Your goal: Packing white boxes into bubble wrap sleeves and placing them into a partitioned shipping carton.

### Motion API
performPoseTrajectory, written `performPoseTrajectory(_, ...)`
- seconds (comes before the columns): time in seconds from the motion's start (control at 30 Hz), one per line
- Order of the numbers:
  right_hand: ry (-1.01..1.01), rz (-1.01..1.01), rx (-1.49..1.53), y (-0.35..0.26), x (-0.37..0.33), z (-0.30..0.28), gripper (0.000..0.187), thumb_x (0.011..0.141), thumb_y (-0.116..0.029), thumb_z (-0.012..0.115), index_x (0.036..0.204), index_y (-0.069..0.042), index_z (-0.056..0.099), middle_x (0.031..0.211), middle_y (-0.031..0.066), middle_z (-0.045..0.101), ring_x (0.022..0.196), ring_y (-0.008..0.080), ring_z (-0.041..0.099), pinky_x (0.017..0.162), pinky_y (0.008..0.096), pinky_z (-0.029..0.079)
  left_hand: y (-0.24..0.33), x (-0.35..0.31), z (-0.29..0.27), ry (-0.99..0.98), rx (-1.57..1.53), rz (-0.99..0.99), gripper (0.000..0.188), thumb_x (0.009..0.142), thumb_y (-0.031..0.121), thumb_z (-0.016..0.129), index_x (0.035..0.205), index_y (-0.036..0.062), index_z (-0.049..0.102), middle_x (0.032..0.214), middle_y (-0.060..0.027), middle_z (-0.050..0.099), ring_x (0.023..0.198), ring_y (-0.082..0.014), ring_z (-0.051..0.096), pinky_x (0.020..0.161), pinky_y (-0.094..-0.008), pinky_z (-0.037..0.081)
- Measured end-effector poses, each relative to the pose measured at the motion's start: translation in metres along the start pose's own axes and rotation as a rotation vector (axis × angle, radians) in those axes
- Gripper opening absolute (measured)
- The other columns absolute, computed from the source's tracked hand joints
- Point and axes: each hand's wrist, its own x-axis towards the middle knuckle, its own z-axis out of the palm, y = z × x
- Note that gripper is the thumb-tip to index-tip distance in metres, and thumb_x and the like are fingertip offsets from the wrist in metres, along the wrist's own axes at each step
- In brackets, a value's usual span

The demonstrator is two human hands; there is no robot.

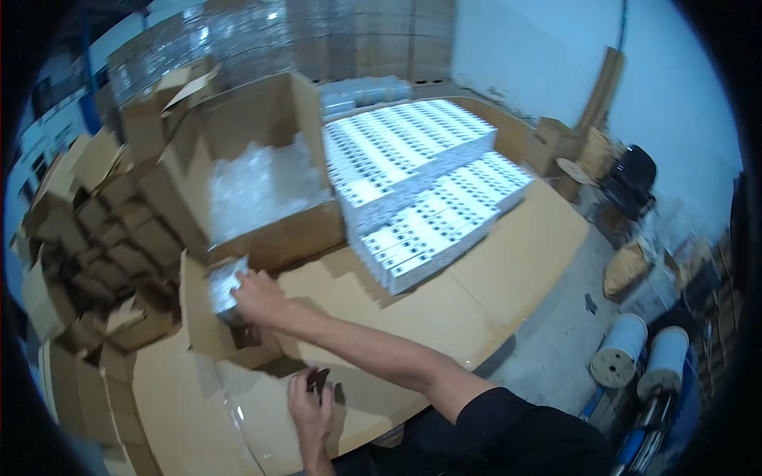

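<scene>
My right hand [260, 298] reaches across to the left, its fingers closed at the edge of a silvery-white block [225, 284]. That block sits in the mouth of a small open carton [202, 321] with one tall flap standing up. My left hand [309, 408] is lower, near the table's front edge, with thumb and fingers around a small dark object [318, 379] whose kind I cannot make out. Beyond my right arm, many small white boxes with dark marks [421, 170] stand in a stepped stack.
A large open carton [278, 234] holds clear bubble wrap [266, 186]. Folded empty cartons [119, 230] crowd the left. Cardboard [508, 278] covers the table. Wire spools [619, 349] and a black chair [633, 176] stand on the floor at right.
</scene>
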Motion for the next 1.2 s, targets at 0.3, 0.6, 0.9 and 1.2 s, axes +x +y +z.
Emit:
performPoseTrajectory(0.3, 0.485, 0.1, 0.264, 0.106, -0.117, -0.154, 0.046, 0.084, -0.011, 0.07, 0.126, -0.001, 0.055, 0.117, 0.0228, 0.056, 0.108, 0.0418, 0.058, 0.095, 0.048, 0.05, 0.003, 0.001, 0.001, -0.093, 0.187, 0.142, 0.028, 0.095, 0.02, 0.068, 0.116, 0.001, 0.064, 0.118, -0.019, 0.063, 0.115, -0.0379, 0.056, 0.101, -0.0457, 0.046)
performPoseTrajectory(0.6, 0.526, 0.287, -0.014, 0.212, -0.173, -0.203, 0.058, 0.083, -0.005, 0.067, 0.139, -0.005, 0.049, 0.126, 0.0214, 0.053, 0.116, 0.0412, 0.055, 0.099, 0.0474, 0.048, 0.016, 0.008, 0.003, -0.082, 0.265, 0.15, 0.028, 0.093, 0.016, 0.07, 0.115, 0.0008, 0.064, 0.112, -0.0181, 0.065, 0.108, -0.0347, 0.059, 0.095, -0.0434, 0.049)
performPoseTrajectory(0.9, 0.413, 0.32, -0.036, 0.21, -0.163, -0.164, 0.052, 0.082, -0.005, 0.069, 0.133, -0.007, 0.054, 0.138, 0.021, 0.047, 0.121, 0.0421, 0.053, 0.1, 0.0498, 0.048, 0.032, 0.007, 0.0, -0.037, 0.222, 0.161, 0.025, 0.091, 0.016, 0.07, 0.112, 0.0022, 0.066, 0.108, -0.0174, 0.065, 0.104, -0.0351, 0.061, 0.093, -0.0434, 0.049)
performPoseTrajectory(1.2, 0.424, 0.397, 0.141, 0.211, -0.17, -0.161, 0.044, 0.084, 0.005, 0.066, 0.125, -0.005, 0.056, 0.119, 0.0165, 0.06, 0.11, 0.0381, 0.061, 0.092, 0.0437, 0.051, 0.025, 0.008, -0.001, -0.098, 0.136, 0.039, 0.029, 0.083, 0.005, 0.071, 0.112, 0.0019, 0.065, 0.107, -0.0149, 0.064, 0.104, -0.0311, 0.059, 0.091, -0.0387, 0.05)
